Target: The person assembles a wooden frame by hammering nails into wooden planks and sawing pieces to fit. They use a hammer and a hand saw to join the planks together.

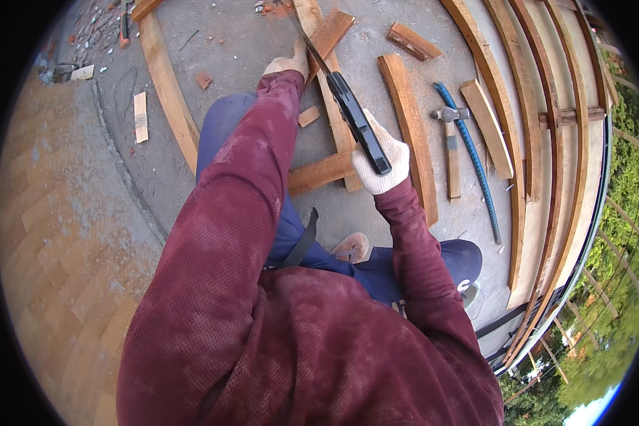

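Observation:
My right hand (pixel 385 157), in a white knit glove, is closed around the black handle of a handsaw (pixel 358 122). The saw's thin blade runs up and to the left, beside a short reddish-brown wood piece (pixel 332 34). My gloved left hand (pixel 289 62) grips that piece at its near end, its fingers partly hidden. Underneath, a long pale board (pixel 339 121) lies on the floor, with the short piece slanting across it. Lower down, another wood piece (pixel 321 173) meets the board. Close to the blade lies a small wood offcut (pixel 309 116).
Right of my hand lie a thick plank (pixel 410 135), a hammer (pixel 451 153), a blue ribbed bar (pixel 476 160) and a shorter plank (pixel 487 128). Long wooden strips (pixel 529 92) line the right side. Another board (pixel 167 89) lies at left, near stacked tan tiles (pixel 64 270).

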A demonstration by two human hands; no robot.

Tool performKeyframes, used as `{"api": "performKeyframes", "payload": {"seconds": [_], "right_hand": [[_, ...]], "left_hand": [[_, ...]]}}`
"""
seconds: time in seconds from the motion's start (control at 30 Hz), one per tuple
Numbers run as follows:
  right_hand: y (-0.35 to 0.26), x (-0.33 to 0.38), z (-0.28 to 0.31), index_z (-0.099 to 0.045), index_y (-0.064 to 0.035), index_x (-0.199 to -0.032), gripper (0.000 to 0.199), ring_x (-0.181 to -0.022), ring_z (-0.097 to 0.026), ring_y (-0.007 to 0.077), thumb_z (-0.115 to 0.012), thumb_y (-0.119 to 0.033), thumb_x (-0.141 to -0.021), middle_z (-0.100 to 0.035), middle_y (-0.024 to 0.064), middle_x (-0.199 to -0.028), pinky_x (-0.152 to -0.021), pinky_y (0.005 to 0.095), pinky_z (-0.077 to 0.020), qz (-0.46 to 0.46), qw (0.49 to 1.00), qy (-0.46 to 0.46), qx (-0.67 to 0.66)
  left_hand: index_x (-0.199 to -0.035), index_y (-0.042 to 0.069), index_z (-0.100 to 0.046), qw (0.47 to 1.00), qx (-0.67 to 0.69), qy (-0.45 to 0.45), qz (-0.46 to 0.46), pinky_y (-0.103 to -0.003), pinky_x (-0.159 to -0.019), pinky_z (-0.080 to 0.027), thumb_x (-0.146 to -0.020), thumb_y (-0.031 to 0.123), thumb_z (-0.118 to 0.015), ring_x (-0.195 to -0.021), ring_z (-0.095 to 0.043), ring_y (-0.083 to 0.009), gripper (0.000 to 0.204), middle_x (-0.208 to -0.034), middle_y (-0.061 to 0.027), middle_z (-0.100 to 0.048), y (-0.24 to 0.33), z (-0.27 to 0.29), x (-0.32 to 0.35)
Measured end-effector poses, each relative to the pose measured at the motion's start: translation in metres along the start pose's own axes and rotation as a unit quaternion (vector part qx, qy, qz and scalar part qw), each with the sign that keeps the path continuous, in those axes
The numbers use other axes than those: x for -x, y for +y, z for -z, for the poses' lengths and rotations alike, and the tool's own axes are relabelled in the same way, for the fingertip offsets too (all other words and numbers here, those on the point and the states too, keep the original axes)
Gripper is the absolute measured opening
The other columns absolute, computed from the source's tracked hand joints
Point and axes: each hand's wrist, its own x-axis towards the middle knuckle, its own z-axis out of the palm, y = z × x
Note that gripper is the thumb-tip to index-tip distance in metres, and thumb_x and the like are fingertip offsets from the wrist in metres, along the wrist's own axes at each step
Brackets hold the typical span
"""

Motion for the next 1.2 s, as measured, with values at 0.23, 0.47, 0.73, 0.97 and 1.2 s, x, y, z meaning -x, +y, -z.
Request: {"api": "performKeyframes", "payload": {"seconds": [0.23,0.47,0.73,0.97,1.2], "right_hand": [[-0.016,0.035,0.011,-0.063,0.0025,-0.135,0.055,-0.095,-0.077,0.0325,-0.071,-0.011,-0.082,-0.075,0.0209,-0.11,-0.088,0.0355,-0.0591,0.01,1.0,0.022,-0.002],[-0.036,0.088,0.034,-0.06,0.0049,-0.14,0.065,-0.097,-0.077,0.0345,-0.068,-0.007,-0.076,-0.072,0.0248,-0.121,-0.085,0.0361,-0.0602,-0.027,0.998,0.002,0.064],[-0.016,0.039,0.01,-0.064,0.0015,-0.134,0.057,-0.084,-0.076,0.0342,-0.074,-0.013,-0.08,-0.074,0.0206,-0.101,-0.076,0.0369,-0.06,0.026,0.999,0.017,0.015],[-0.043,0.092,0.036,-0.06,0.0064,-0.137,0.06,-0.109,-0.075,0.0344,-0.066,-0.006,-0.078,-0.071,0.0262,-0.124,-0.093,0.0361,-0.0587,-0.011,0.997,-0.004,0.071],[-0.023,0.013,0.01,-0.06,0.0043,-0.14,0.063,-0.069,-0.073,0.0303,-0.071,-0.016,-0.081,-0.071,0.0211,-0.087,-0.071,0.0354,-0.058,0.034,0.999,0.024,0.034]], "left_hand": [[-0.133,-0.008,-0.065,1.0,-0.013,-0.012,-0.004,-0.047,-0.112,-0.042,-0.091,0.087,-0.022,-0.134,-0.057,-0.0426,0.113,-0.137,-0.0344,-0.06,0.001,0.001,-0.009],[-0.128,-0.005,-0.069,1.0,-0.012,-0.022,-0.017,-0.048,-0.115,-0.039,-0.092,0.086,-0.018,-0.135,-0.055,-0.0442,0.111,-0.134,-0.0347,-0.061,-0.006,-0.002,-0.011],[-0.128,-0.002,-0.07,0.998,-0.006,-0.057,-0.013,-0.047,-0.114,-0.04,-0.091,0.087,-0.018,-0.135,-0.056,-0.0425,0.109,-0.135,-0.0323,-0.062,-0.015,-0.012,-0.028],[-0.127,-0.003,-0.07,0.999,-0.006,-0.037,-0.01,-0.049,-0.112,-0.041,-0.093,0.086,-0.018,-0.135,-0.056,-0.0449,0.108,-0.134,-0.0342,-0.062,-0.011,-0.007,-0.03],[-0.133,-0.004,-0.067,0.997,0.011,-0.076,0.002,-0.048,-0.115,-0.04,-0.091,0.088,-0.021,-0.137,-0.055,-0.0424,0.111,-0.14,-0.0305,-0.06,0.003,-0.005,-0.018]]}}
